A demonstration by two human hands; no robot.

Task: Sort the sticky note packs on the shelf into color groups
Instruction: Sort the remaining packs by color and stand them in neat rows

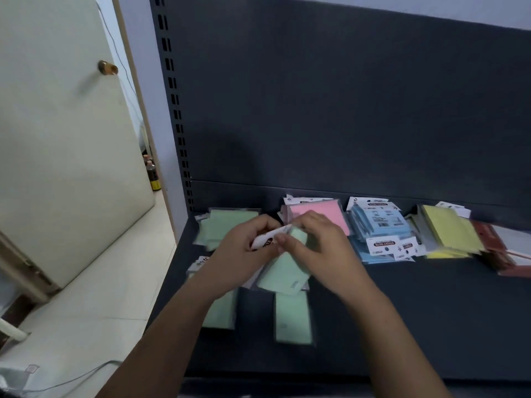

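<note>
A green sticky note pack [284, 271] hangs tilted above the dark shelf [416, 311], gripped at its white header by my left hand [244, 251] and my right hand [319, 248]. More green packs lie on the shelf: one at the back left [221, 228], one under my left forearm [221, 314], one near the front [293, 320]. Behind my hands sits a pink pile [324, 211]. To its right lie a blue pile [382, 228], a yellow pile [451, 231] and red-brown packs [494, 242].
The shelf's dark back panel [344, 110] rises behind the piles, with a slotted upright [175, 110] at its left. A pale door [57, 139] with a brass knob stands left of the shelf, bottles [152, 173] on the floor beyond it.
</note>
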